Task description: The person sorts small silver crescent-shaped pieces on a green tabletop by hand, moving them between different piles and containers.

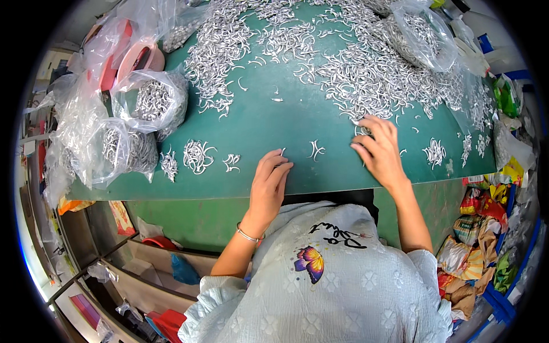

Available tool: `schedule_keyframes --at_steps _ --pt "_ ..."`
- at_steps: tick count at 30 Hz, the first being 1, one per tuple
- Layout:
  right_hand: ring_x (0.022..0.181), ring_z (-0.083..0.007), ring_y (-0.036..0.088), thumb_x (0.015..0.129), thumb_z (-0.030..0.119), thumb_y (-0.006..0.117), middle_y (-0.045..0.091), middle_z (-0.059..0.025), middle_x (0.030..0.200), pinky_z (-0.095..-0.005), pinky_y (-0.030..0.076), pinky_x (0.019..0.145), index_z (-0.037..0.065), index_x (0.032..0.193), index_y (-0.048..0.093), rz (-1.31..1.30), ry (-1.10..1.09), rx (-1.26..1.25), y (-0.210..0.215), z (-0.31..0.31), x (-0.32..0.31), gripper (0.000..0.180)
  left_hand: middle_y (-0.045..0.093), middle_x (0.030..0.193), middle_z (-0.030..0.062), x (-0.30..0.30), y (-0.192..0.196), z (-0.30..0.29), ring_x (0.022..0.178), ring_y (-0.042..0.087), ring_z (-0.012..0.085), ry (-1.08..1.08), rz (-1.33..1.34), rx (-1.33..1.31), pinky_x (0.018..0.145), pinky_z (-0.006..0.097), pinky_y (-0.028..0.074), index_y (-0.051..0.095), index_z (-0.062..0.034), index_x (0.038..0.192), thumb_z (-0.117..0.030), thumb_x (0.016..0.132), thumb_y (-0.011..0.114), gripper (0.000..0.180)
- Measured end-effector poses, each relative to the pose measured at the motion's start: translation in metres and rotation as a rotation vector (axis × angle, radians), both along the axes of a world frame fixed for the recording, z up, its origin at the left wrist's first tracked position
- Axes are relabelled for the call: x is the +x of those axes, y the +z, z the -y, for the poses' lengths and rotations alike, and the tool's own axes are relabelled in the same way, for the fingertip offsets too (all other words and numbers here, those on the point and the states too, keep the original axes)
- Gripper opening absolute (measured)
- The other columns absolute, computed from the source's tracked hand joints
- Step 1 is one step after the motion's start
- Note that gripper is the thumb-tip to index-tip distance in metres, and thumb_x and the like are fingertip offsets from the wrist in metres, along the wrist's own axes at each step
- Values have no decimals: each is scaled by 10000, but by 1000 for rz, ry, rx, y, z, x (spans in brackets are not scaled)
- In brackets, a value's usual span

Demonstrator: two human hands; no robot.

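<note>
the small silvery pieces [343, 74] are slender and curved, like little hooks. they lie at all angles on the green table [257, 114], massed in a wide, tangled heap [372, 86] toward the far right and a narrower heap [211, 63] at the far left. along the near edge sit small separate clumps, one a roundish tangle [198, 157] at left, another a tiny group [315, 150] near the middle.

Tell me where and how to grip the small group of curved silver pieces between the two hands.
Pinch the small group of silver pieces across its middle, from above and the near side. The thin, curved pieces lie flat, close together at the centre with ends splayed, so the middle should gather best.
</note>
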State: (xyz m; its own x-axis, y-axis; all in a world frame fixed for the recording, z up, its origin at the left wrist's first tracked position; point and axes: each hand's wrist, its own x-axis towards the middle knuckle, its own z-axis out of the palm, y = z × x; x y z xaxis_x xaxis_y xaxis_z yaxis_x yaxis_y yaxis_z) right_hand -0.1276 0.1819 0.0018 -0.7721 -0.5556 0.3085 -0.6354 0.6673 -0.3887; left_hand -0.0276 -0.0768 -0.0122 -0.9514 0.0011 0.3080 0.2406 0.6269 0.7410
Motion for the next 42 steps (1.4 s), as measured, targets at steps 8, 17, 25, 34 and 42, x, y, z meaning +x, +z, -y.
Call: schedule_keyframes --at_steps 8,17,25,34,42 --pt "1198 -316 476 781 127 734 571 -92 1217 -434 344 1003 53 1048 628 -99 -217 -81 13 18 -14 297 583 1073 148 -3 -3 -1 1145 561 368 -50 -1 -6 915 433 486 634 11 1032 126 796 625 263" --pt "935 -282 559 813 92 695 631 -67 986 -364 457 822 13 961 634 -40 -64 11 -11 49 -26 178 607 1102 137 -6 -2 0 1082 592 326 -53 -17 -31 959 425 478 651 0 1052 138 801 612 289" --pt "684 -158 581 888 90 661 667 -70 825 -303 489 665 -4 1040 651 690 -417 -733 0 20 -64 179 619 1031 128 -7 -3 1 989 605 314 -70 -18 13 990 432 464 656 -3 1033 143 801 607 278" --pt "961 -288 532 783 140 731 590 -111 962 -396 406 808 37 926 629 73 40 -147 8 85 -12 204 596 1115 123 -4 6 0 1057 576 319 -11 -23 -80 1012 447 430 636 -30 1102 44 761 714 358" --pt "866 -265 506 751 82 626 533 -91 844 -367 382 738 34 829 585 -45 158 -72 -4 120 15 101 573 1199 139 18 -4 9 1113 541 349 74 125 -26 982 441 420 621 -23 1137 15 746 739 410"
